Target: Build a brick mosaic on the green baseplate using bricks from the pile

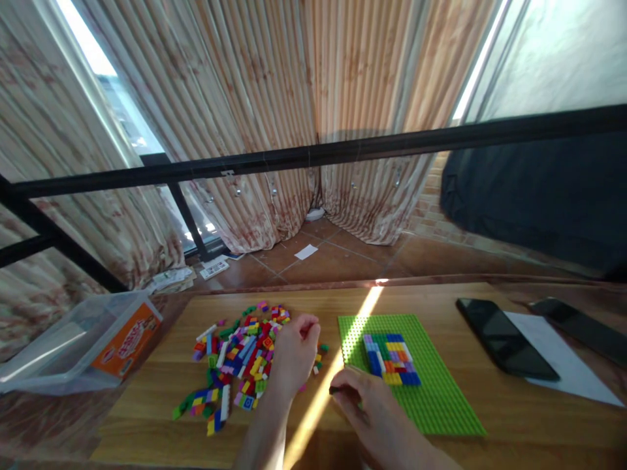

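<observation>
My left hand (297, 349) is at the right edge of a loose heap of toy bricks (245, 356), its fingers curled together; whatever they may hold is hidden. Lower and to the right, my right hand (365, 398) pinches a small dark toy brick (334, 390) between thumb and forefinger. That hand overlaps the left edge of a green studded baseplate (431, 391). Just beyond it, a low multicoloured block of bricks (392, 359) sits on the plate, with blue, yellow, white, red and green pieces in it.
All this lies on a wooden table (171, 365). A clear plastic bin (63, 339) with an orange label stands at the left. To the right are a black phone (504, 336), a white paper sheet (582, 372) and another dark phone (582, 326). A dark rail (313, 155) crosses behind.
</observation>
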Tool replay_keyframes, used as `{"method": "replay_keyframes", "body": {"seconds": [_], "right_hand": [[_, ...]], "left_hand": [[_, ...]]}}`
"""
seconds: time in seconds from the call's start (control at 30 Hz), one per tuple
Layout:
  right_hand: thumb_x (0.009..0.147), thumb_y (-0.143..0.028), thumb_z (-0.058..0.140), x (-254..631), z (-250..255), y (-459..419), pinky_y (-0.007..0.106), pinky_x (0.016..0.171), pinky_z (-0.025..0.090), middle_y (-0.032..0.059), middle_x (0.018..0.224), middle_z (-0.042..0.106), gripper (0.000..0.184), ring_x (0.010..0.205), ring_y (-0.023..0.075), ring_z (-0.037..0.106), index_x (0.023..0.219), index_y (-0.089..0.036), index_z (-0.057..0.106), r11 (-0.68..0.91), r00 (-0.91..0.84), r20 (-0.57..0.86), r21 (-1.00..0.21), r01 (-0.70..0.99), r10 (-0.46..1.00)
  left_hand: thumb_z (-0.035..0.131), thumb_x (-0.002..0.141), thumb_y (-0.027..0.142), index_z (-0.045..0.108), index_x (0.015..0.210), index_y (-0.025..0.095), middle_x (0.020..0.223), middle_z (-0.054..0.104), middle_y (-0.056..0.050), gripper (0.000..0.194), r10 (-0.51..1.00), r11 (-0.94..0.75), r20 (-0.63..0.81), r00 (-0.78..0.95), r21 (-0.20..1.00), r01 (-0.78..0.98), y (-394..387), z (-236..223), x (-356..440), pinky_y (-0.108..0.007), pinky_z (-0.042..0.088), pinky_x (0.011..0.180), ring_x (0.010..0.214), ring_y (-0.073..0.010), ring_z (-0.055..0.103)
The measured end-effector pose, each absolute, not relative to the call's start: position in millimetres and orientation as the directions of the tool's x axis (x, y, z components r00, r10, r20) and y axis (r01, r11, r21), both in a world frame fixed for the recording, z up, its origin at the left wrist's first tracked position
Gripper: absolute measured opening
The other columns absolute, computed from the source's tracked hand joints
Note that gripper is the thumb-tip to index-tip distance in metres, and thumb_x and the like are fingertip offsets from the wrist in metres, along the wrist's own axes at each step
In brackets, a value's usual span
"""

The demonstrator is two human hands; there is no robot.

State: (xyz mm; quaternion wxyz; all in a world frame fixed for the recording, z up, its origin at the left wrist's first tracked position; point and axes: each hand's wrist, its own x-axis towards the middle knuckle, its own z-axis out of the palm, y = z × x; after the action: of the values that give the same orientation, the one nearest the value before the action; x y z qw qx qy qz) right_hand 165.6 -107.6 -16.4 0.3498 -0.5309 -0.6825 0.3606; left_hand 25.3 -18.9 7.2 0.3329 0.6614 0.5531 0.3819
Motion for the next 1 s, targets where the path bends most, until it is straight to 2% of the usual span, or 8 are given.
{"method": "replay_keyframes", "body": {"seconds": [0.1,0.2,0.3,0.43,0.57,0.7,0.83,1.0], "right_hand": [[0.082,-0.023,0.050,171,-18,-105,0.025,0.061,0.040,0.0001,0.071,0.060,0.012,0.068,0.0140,0.054,0.078,-0.019,0.061,0.108,-0.134,0.064,-0.929,0.354,0.989],[0.076,-0.029,0.060,178,-20,-99,0.024,0.055,0.039,-0.0019,0.063,0.058,0.012,0.060,0.0117,0.052,0.075,-0.018,0.062,-0.022,-0.066,-0.024,-0.999,0.040,0.997],[0.068,-0.035,0.072,186,-19,-96,0.023,0.054,0.042,0.0004,0.067,0.065,0.025,0.056,0.0099,0.054,0.083,-0.016,0.065,-0.185,-0.053,-0.178,-0.932,-0.313,0.983],[0.066,-0.033,0.077,196,-14,-98,0.020,0.057,0.045,0.0034,0.077,0.071,0.030,0.058,0.0072,0.057,0.089,-0.017,0.069,-0.300,-0.108,-0.288,-0.791,-0.533,0.951],[0.067,-0.029,0.078,200,-8,-98,0.017,0.056,0.045,0.0018,0.076,0.070,0.028,0.057,0.0052,0.056,0.091,-0.018,0.070,-0.320,-0.137,-0.301,-0.724,-0.612,0.944],[0.067,-0.027,0.078,200,-3,-97,0.017,0.055,0.045,0.0002,0.073,0.067,0.026,0.056,0.0049,0.054,0.090,-0.018,0.071,-0.312,-0.134,-0.297,-0.710,-0.631,0.945],[0.069,-0.028,0.076,201,-5,-97,0.017,0.055,0.044,-0.0003,0.074,0.066,0.023,0.057,0.0050,0.053,0.089,-0.019,0.072,-0.296,-0.130,-0.276,-0.733,-0.612,0.952],[0.070,-0.033,0.074,204,-13,-97,0.022,0.057,0.047,0.0009,0.074,0.065,0.024,0.059,0.0093,0.055,0.090,-0.021,0.072,-0.289,-0.086,-0.287,-0.804,-0.520,0.954]], "left_hand": [[0.053,0.079,0.028,0.066,0.086,0.017,0.077,0.069,-0.004,0.019,0.985,-0.173,0.138,0.107,0.863,0.475,-19,5,30,-0.025,0.046,0.066,0.071,-0.0148,0.062],[0.055,0.077,0.029,0.067,0.089,0.017,0.076,0.069,-0.004,0.021,0.988,-0.142,0.099,0.122,0.893,0.428,-17,0,35,-0.024,0.046,0.062,0.068,-0.0147,0.062],[0.056,0.076,0.029,0.067,0.089,0.016,0.072,0.068,-0.004,0.021,0.982,-0.110,0.050,0.182,0.934,0.340,-17,-2,40,-0.023,0.045,0.060,0.065,-0.0138,0.060],[0.059,0.075,0.029,0.067,0.085,0.015,0.071,0.066,-0.003,0.019,0.951,-0.052,-0.021,0.307,0.972,0.229,-23,8,46,-0.022,0.044,0.060,0.064,-0.0124,0.057],[0.060,0.076,0.030,0.069,0.087,0.015,0.078,0.068,-0.004,0.020,0.891,-0.072,-0.019,0.454,0.981,0.181,-31,22,47,-0.022,0.045,0.066,0.073,-0.0142,0.060],[0.062,0.075,0.027,0.068,0.083,0.015,0.080,0.068,-0.004,0.015,0.840,-0.070,-0.030,0.542,0.984,0.164,-35,26,47,-0.023,0.046,0.070,0.076,-0.0154,0.061],[0.063,0.072,0.022,0.067,0.086,0.016,0.076,0.067,-0.002,0.015,0.824,-0.032,-0.060,0.564,0.988,0.151,-38,27,49,-0.023,0.045,0.067,0.072,-0.0141,0.061],[0.062,0.071,0.020,0.068,0.085,0.016,0.077,0.067,-0.003,0.016,0.831,-0.024,-0.045,0.554,0.993,0.117,-43,26,53,-0.024,0.046,0.069,0.074,-0.0152,0.061]]}}
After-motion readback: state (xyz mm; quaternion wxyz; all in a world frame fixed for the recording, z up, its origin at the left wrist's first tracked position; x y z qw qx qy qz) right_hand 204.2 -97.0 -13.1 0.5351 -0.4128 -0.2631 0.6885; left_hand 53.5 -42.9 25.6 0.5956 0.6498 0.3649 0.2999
